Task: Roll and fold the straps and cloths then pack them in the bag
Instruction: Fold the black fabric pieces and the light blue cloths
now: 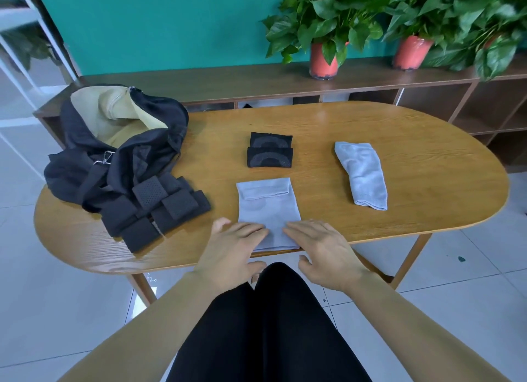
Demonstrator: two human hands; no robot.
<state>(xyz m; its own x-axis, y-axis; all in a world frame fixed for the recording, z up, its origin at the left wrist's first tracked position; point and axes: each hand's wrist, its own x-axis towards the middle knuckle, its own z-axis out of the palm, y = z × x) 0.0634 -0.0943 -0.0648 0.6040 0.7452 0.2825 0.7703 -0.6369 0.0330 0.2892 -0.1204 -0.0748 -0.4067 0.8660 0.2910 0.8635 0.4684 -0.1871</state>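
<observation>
Oval wood table (399,142), teal wall (171,25) behind. Pressing flat with left hand (231,247) and right hand (322,250), fingers straight, on near end of grey cloth (268,207) at the table edge. Looks like roll about to start: gotta curl that end away. Bare wood just beyond; straps (159,210) left, bag (122,142) past them.

Landmark: flat grey cloth (268,210) at the desk (427,153) near edge.
- Right: wide bare lane, bounded by folded grey cloth (362,176).
- Left: narrow gap, then black strap pile (159,207) and open bag (119,153).
- Behind: short gap, then folded black pieces (269,153).
</observation>
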